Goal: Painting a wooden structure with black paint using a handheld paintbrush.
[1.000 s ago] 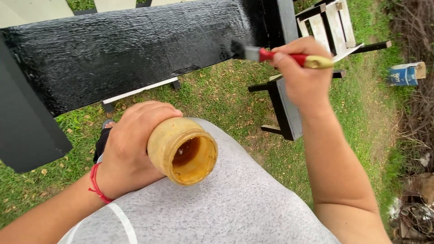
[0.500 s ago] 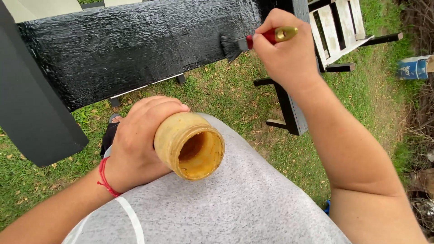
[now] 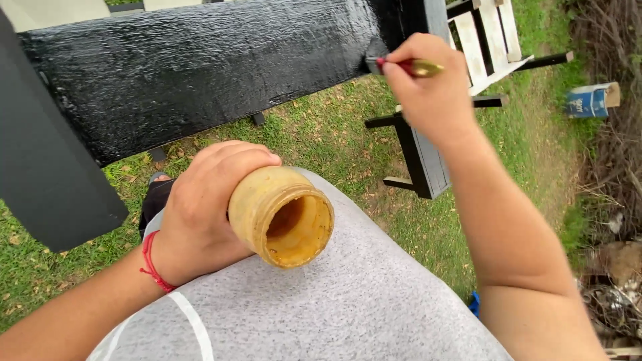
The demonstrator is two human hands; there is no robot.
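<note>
Two hands are occupied: the left hand (image 3: 200, 214) is clamped on a tilted, open yellow jar (image 3: 284, 215) whose contents could be spilled onto the grey lap (image 3: 348, 307), while the brush (image 3: 401, 65) gripped by the right hand (image 3: 428, 93) at 1 o'clock could be dragged off the wet black plank (image 3: 200, 73).

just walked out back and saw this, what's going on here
A person is painting a wooden plank black outdoors on the grass. The right hand holds a small brush with a red and gold handle against the plank's right end. The left hand grips an open yellowish jar, tipped on its side against the grey shirt. The plank's face looks wet and glossy. A partly painted wooden piece and a blue carton sit on the ground behind.
</note>
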